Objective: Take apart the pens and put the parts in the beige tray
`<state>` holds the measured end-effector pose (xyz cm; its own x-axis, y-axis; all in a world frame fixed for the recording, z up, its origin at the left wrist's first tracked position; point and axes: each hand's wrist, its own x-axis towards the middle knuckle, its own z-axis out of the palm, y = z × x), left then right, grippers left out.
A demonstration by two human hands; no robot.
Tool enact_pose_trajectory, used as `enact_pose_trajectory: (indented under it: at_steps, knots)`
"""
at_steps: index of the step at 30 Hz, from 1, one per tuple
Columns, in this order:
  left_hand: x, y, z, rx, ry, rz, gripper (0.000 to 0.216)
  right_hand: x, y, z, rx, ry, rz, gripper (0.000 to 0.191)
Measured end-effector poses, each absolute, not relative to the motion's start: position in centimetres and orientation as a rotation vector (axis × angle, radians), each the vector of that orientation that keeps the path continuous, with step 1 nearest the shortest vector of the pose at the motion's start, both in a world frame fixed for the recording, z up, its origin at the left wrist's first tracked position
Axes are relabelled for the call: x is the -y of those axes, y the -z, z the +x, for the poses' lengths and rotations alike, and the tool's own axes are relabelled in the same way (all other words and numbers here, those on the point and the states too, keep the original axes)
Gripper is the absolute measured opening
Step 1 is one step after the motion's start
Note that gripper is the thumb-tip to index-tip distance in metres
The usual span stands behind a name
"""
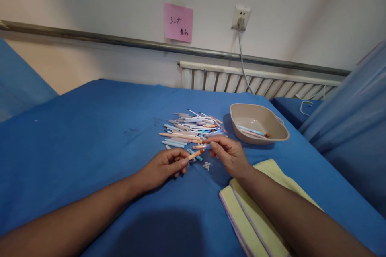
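My left hand (171,162) pinches one end of a short orange pen barrel (196,154) with a brown band at its far end. The fingertips of my right hand (229,153) are closed on a small blue piece (207,147) at that banded end. Whether the two parts are joined I cannot tell. Just behind my hands lies a pile of pens (193,126) in white, pink, blue and orange. A few small whitish pieces (206,166) rest on the cloth between my hands. A teal pen part (195,155) lies partly behind the orange barrel.
At the right stands a beige basin (259,112) with several pens (251,131) inside. A folded yellow towel (241,209) lies under my right forearm. Blue cloth (90,136) covers the table. Behind it are a radiator (223,80), a metal rail (120,40) and a plugged-in cable (242,56).
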<state>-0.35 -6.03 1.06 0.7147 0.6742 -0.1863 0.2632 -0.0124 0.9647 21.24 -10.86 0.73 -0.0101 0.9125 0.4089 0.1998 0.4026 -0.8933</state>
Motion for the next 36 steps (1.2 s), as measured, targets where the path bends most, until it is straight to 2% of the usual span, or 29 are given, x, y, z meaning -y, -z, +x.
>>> enact_pose_trajectory:
  at_steps: [7, 15, 18, 21, 24, 26, 29, 36]
  knots:
    - [6.0, -1.2, -0.4, -0.774, -0.378, 1.572, 0.026, 10.9, -0.5, 21.2, 1.445, -0.839, -1.033, 0.025]
    - [5.9, -0.7, -0.5, -0.788, -0.395, 1.528, 0.025, 10.0, 0.5, 21.1, 1.368, -0.872, -1.160, 0.019]
    - [5.8, -0.6, -0.5, -0.796, -0.440, 1.520, 0.024, 10.7, 0.1, 21.3, 1.575, -0.858, -1.256, 0.021]
    - [5.7, -0.5, -0.6, -0.803, -0.484, 1.515, 0.024, 12.3, -0.7, 20.9, 2.114, -0.993, -1.164, 0.025]
    - [5.7, -0.5, -0.7, -0.800, -0.501, 1.498, 0.023, 13.8, -1.6, 20.3, 2.558, -0.909, -1.088, 0.033]
    - [5.7, -0.6, -0.7, -0.794, -0.502, 1.486, 0.023, 14.2, -1.9, 20.1, 2.662, -0.850, -1.097, 0.025]
    - [5.8, -0.7, -0.5, -0.775, -0.484, 1.476, 0.026, 14.1, -1.9, 20.3, 2.667, -0.825, -1.104, 0.013]
    - [5.7, -0.7, -0.4, -0.747, -0.478, 1.289, 0.036, 11.8, -0.7, 22.4, 2.396, -0.590, -1.312, 0.018]
